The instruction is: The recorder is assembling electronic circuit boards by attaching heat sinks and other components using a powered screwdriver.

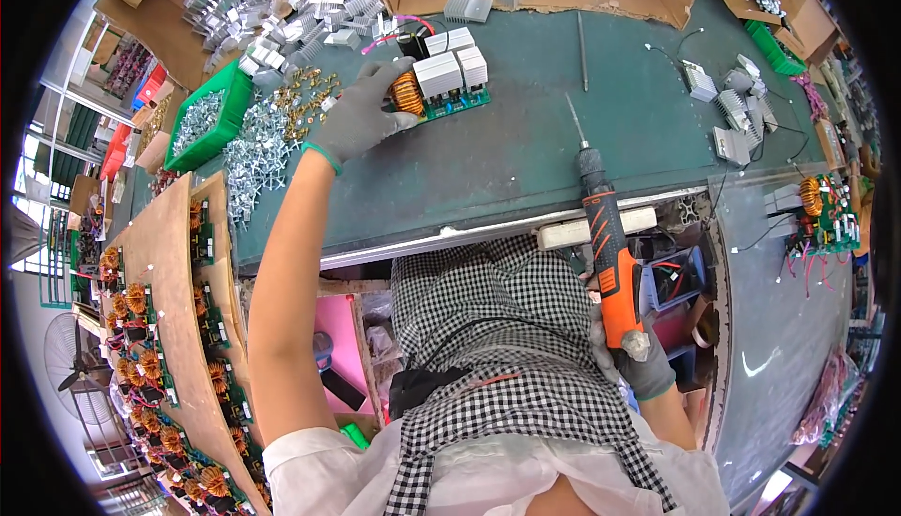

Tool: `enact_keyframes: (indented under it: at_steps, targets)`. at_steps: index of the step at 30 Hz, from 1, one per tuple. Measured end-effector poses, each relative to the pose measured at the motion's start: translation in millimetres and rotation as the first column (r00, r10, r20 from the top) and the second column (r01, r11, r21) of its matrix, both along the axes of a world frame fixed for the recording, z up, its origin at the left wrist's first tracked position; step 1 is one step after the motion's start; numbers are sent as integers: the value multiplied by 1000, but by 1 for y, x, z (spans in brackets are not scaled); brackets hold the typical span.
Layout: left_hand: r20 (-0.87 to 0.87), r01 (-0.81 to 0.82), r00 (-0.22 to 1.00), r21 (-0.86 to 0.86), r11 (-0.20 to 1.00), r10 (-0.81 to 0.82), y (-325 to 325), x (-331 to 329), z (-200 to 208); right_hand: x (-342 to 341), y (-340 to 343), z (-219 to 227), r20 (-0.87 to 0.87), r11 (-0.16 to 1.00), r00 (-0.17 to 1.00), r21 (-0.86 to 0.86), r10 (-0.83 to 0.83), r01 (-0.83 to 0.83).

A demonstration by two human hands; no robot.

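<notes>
My left hand (361,114), in a grey glove, grips the coil end of a circuit board (457,104) on the green work mat. This board carries a copper-wound coil (407,94), white-silver heat sinks (438,74) and pink and black wires. Down at the right, in front of my apron, my gloved right hand (648,371) is closed around the rear end of an orange and black electric screwdriver (610,253). Its body hides part of the fingers. The long bit (574,120) points away over the mat, apart from the board.
Beside my left hand lie piles of silver screws (258,155) and brass-coloured parts (310,94), with a green bin (235,103) of screws. Cardboard boxes (648,5) of heat sinks line the back. A metal rod (583,52) lies ahead. Boards with coils (141,366) stand left; another board (831,216) lies right.
</notes>
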State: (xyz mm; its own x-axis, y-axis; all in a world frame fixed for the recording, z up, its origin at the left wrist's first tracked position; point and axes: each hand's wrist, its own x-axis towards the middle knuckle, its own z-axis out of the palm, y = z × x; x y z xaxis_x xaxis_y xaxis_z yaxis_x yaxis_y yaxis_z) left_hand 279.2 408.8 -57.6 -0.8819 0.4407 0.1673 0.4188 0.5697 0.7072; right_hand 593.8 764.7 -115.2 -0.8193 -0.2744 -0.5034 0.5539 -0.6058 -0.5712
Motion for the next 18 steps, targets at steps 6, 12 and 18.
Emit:
enact_keyframes:
  at_steps: [6, 12, 18]
  targets:
    - [-201, -134, 977, -316, 939, 72, 13, 4, -4, -2, -5, -1, -234, 999, 972, 32, 23, -16]
    - [-259, -229, 951, -233, 945, 167, 25, 12, -8, -52, -15, 13, -152, 993, 986, -75, 76, -88]
    - [-337, -106, 936, 12, 994, 104, 30, -1, 13, -52, -44, 24, -17, 932, 942, 148, 335, -329]
